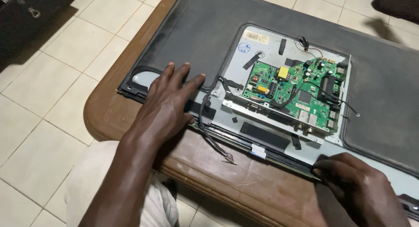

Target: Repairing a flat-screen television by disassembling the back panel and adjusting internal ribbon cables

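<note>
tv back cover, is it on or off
Off: the green circuit board and metal plate lie bare on the flat TV, face down on the brown table. No removed cover is in view.

Opened television panel [279, 48] face-down on a brown surface [209, 166] — green circuit board [297, 89] exposed. Left hand [168, 102] flat on the panel back; right hand [353, 181] grips its near edge beside a loose black cable [209, 139].

green circuit board [293, 92], brown table [218, 166], grey panel [205, 39]

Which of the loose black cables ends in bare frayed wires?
The thick black cable running from beside the left hand down onto the brown table. The thin one right of the green board ends in a small tip.
</note>
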